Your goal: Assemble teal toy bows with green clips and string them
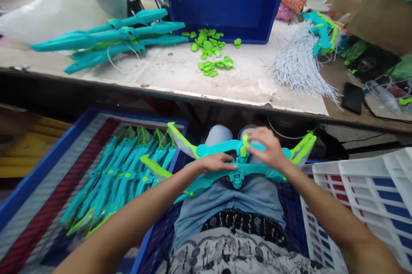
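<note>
My left hand [216,163] half-curled, holding the teal frames [217,148]; my right hand [266,146] pinching a green piece [245,140] | frames across my lap [202,211], below the tabletop [267,89]'s front edge | I'd brace frames steady; piece square

Long, pale tabletop [251,78] with a worn, chipped front edge, dark space [64,95] under it, brown cardboard box [378,22] at the far right, flat yellow stack [32,151] low on the left, soft light
</note>
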`<state>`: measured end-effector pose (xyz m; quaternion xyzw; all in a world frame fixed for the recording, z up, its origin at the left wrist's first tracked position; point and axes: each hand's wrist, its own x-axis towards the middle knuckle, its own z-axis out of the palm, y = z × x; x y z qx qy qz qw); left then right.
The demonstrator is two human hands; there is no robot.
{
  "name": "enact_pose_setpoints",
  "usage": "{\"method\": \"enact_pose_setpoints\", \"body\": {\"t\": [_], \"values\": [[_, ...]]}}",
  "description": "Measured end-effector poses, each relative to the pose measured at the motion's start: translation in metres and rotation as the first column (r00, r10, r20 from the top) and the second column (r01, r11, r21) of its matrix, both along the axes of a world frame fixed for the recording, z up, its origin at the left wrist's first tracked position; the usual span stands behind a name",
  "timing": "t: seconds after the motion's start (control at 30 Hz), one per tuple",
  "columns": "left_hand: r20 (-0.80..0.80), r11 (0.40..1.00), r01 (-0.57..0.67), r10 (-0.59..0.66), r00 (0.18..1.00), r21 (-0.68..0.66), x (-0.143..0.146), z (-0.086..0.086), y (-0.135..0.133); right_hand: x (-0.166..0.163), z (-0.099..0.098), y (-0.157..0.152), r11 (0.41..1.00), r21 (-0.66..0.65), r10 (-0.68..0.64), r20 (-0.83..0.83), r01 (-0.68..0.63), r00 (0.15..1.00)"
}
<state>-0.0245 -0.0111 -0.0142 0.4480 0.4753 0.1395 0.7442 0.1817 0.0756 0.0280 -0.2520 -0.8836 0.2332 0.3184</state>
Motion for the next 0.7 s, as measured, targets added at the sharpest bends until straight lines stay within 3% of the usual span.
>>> {"method": "enact_pose_setpoints", "body": {"t": [0.1, 0.2, 0.33, 0.47, 0.7], "values": [[0.092, 0.996, -0.031, 0.039, 0.995, -0.080, 0.002, -0.008, -0.002, 0.018, -0.026, -0.070, 0.997, 0.017, 0.078, 0.096, -0.080, 0.992], [0.099, 0.994, -0.042, 0.052, 0.994, -0.103, 0.005, -0.009, -0.003, 0.025, -0.051, -0.103, 0.995, 0.067, 0.063, 0.130, -0.072, 0.990], [0.099, 0.995, -0.035, 0.044, 0.994, -0.094, 0.007, -0.011, -0.003, 0.023, -0.066, -0.109, 0.988, 0.153, 0.006, 0.143, -0.028, 0.990], [0.020, 0.999, -0.012, 0.011, 1.000, 0.048, 0.009, -0.017, -0.005, 0.024, -0.070, -0.112, 0.983, 0.183, -0.026, 0.165, -0.004, 0.986], [-0.119, 0.976, 0.021, 0.005, 0.993, 0.217, 0.016, -0.018, -0.011, 0.025, -0.068, -0.113, 0.994, 0.036, -0.106, 0.243, 0.100, 0.964]]}}
